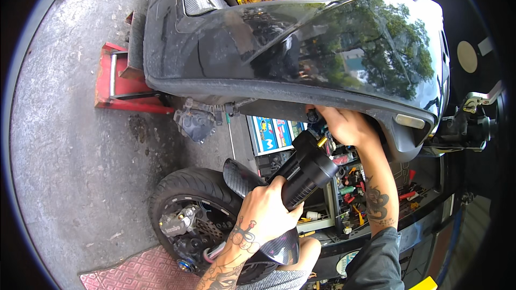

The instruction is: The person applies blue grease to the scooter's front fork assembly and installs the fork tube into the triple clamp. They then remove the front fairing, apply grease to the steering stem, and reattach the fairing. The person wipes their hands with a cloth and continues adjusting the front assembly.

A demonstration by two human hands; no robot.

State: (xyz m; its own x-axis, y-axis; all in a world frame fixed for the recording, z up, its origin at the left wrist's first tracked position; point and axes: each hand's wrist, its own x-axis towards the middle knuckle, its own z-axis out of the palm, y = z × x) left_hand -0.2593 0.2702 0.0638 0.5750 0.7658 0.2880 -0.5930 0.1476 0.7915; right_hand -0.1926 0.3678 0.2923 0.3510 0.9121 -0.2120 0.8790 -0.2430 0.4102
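Observation:
My left hand (271,204) grips a black fork tube (313,174) with a yellow fitting at its top, attached to a front wheel (180,190) with a silver brake caliper (180,220) and a carbon-look fender (239,174). My right hand (341,126) reaches up under the glossy black scooter body (301,48), its curled fingertips at a small dark part (312,118), largely hidden by the panel edge.
A red stand (106,88) is under the body at left, on grey concrete (64,156). A dark metal assembly (196,121) hangs beside it. Open tool drawers (355,198) lie behind my arms. A pink patterned mat (129,268) sits at lower left.

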